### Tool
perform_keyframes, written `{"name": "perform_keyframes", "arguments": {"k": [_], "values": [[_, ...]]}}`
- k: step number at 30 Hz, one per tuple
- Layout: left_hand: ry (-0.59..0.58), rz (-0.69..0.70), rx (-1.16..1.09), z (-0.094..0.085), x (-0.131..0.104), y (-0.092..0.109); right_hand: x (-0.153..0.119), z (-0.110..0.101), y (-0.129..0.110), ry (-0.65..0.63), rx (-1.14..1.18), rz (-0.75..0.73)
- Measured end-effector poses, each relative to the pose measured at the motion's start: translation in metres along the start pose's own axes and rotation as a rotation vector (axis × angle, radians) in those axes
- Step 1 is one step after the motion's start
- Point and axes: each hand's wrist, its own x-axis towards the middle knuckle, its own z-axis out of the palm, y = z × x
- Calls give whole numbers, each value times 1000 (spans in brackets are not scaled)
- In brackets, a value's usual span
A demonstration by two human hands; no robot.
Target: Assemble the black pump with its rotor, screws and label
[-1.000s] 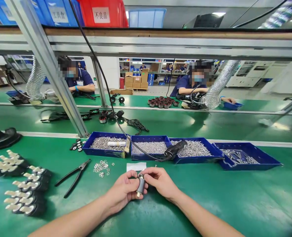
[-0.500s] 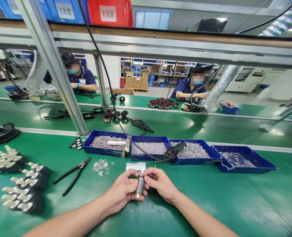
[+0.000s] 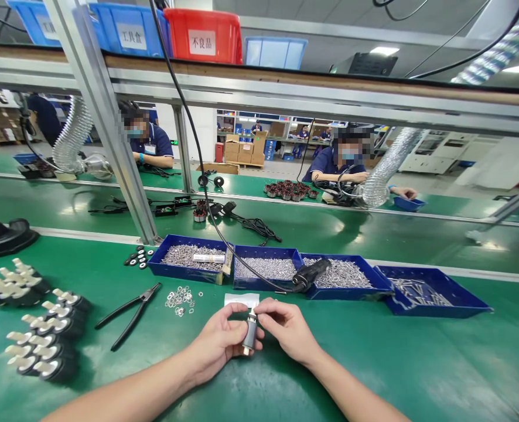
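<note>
My left hand (image 3: pixel 219 337) is closed round a small dark grey cylinder (image 3: pixel 249 335) with pale ends, gripping it between thumb and fingers over the green bench. The cylinder stands nearly upright, tilted slightly. My right hand (image 3: pixel 288 328) pinches its pale upper end with thumb and forefinger; whether a small part sits between those fingertips is hidden. Just behind the hands lies a white slip (image 3: pixel 241 299). To the left are a scatter of metal rings (image 3: pixel 180 298) and black-handled pliers (image 3: pixel 130 315) with their handles spread.
Blue bins of small metal parts (image 3: pixel 266 268) line the back, with a black corded tool (image 3: pixel 311 274) across two of them. Black parts with cream tops (image 3: pixel 51 337) stand at left. An aluminium post (image 3: pixel 105 129) rises behind. Co-workers (image 3: pixel 336 161) sit across the bench.
The camera view has tilted up slightly, so the shelf and its bins sit lower in the picture. Both hands keep nearly the same hold on the cylinder, with small finger shifts at its top.
</note>
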Motion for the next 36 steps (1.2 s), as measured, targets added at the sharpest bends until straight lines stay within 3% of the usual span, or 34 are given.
{"name": "perform_keyframes", "arguments": {"k": [9,19,28,32,36], "values": [[-13,-34,-12,2,0,2,-2,4,-5,-82,17,-38],[16,-35,-8,1,0,-1,-2,3,-7,-89,-129,-132],[144,74,19,0,3,-2,-13,9,-9,-147,-444,-185],[160,86,52,1,2,-6,-14,17,-9,-88,-554,-303],[89,123,103,-4,2,-4,-16,21,-10,-17,-514,-337]]}}
